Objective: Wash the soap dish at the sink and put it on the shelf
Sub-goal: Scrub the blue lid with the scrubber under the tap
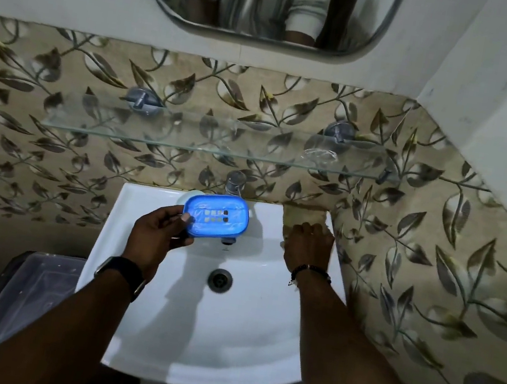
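Your left hand (162, 227) pinches the blue plastic soap dish (215, 215) mid-frame, over the white sink (190, 331). Your right hand (308, 247) lies flat, fingers together, on a brown cloth (302, 218). No water shows; washing and the glass shelf (187, 141) remain.

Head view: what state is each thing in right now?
Blue oval plastic soap dish: empty, held over the basin.
Left hand: closed on the soap dish's edge.
Right hand: resting on the basin's right rim, holding nothing that shows.
Chrome tap: no water visible.
White ceramic sink: drain open.
Clear glass wall shelf: bare on the left.
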Demonstrator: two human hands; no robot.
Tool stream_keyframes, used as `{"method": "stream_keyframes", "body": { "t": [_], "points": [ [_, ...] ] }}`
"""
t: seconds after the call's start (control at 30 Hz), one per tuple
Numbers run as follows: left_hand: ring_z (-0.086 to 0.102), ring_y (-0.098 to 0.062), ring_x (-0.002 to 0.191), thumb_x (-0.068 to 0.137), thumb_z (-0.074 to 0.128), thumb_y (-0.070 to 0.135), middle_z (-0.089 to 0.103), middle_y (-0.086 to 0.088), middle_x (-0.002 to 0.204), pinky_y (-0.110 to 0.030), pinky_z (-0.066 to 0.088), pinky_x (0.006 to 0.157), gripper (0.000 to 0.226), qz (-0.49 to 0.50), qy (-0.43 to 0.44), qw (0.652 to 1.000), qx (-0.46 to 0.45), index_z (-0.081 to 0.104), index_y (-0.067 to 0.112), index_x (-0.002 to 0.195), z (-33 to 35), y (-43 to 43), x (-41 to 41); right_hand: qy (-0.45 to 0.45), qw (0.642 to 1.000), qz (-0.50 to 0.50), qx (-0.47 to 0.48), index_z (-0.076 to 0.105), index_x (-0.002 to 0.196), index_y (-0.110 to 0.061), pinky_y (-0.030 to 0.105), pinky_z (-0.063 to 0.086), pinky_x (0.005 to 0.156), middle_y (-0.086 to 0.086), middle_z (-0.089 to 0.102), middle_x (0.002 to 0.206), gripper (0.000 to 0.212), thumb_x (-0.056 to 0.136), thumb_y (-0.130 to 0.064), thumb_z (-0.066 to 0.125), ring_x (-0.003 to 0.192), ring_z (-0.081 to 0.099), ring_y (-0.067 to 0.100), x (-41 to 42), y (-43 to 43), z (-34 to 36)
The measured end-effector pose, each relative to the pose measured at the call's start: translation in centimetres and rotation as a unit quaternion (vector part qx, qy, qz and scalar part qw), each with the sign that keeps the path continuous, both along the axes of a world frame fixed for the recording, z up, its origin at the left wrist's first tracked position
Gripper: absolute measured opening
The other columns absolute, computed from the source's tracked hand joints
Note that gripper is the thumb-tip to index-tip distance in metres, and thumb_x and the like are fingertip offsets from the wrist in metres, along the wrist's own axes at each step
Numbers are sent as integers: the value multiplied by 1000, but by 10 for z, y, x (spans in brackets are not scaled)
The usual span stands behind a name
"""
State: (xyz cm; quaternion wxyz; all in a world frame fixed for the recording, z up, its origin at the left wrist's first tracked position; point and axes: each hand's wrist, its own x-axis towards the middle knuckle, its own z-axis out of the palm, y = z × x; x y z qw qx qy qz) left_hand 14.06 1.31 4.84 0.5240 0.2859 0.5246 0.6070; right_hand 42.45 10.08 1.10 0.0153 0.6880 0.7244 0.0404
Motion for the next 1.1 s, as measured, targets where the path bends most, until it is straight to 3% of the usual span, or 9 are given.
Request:
{"method": "stream_keyframes", "body": {
  "t": [0.23,0.4,0.47,0.57,0.63,0.77,0.87,1.0,1.1],
  "points": [
    [65,-25,78,90,68,9,73,-12,89,-30,60,68,14,-8,3,1000,13,71,9,103,6,-5,2,62,996,-21,63,70,96,-14,45,37,94,10,64,102,26,73,-3,64,108,56,35,6,7,-18],
    [66,-27,80,89,68,8,71,-15,90,-31,60,68,13,-8,-1,1000,11,71,9,101,8,-5,8,160,975,-105,116,67,101,-9,46,40,88,13,65,106,19,90,-17,54,108,55,37,9,7,-4],
    [67,-25,78,90,68,5,69,-16,89,-31,60,67,12,-13,-5,1000,14,71,9,101,12,-5,14,294,926,-149,183,68,100,-4,46,43,85,21,67,102,19,90,-14,55,102,59,41,11,3,14],
    [72,-22,73,89,68,3,69,-12,82,-34,61,67,11,-9,-24,999,27,71,11,95,20,-6,21,523,798,-160,254,64,101,-1,31,39,69,20,69,98,16,91,-11,55,91,62,37,2,-11,53],
    [73,-24,75,89,68,4,68,-14,84,-36,61,68,10,-14,-34,999,32,70,9,98,25,-8,26,580,746,-118,305,62,103,-2,25,34,66,13,68,93,19,92,-15,54,85,60,27,-11,-27,83],
    [71,-21,72,90,68,6,72,-10,82,-33,60,67,8,-28,-45,998,46,69,8,97,35,-12,40,392,837,149,352,63,96,-9,35,41,72,11,67,87,16,87,-18,53,80,55,27,-52,-69,121],
    [72,-22,76,91,66,6,73,-15,90,-35,61,70,17,-56,-45,996,57,67,1,107,45,-17,46,168,890,333,261,66,106,-14,41,45,83,6,68,103,22,89,-17,54,93,60,30,-75,-89,116],
    [72,-25,79,94,63,6,73,-17,95,-41,61,73,22,-73,-47,994,60,64,-2,114,52,-24,45,245,894,314,204,68,116,-14,40,48,89,4,66,121,28,91,-11,55,110,59,26,-87,-104,105],
    [73,-24,76,94,62,5,75,-12,90,-39,61,67,12,-86,-62,992,69,67,5,106,57,-29,38,187,905,319,209,63,121,-22,40,43,91,-2,60,130,31,92,-19,51,116,53,24,-87,-104,110]
  ]
}}
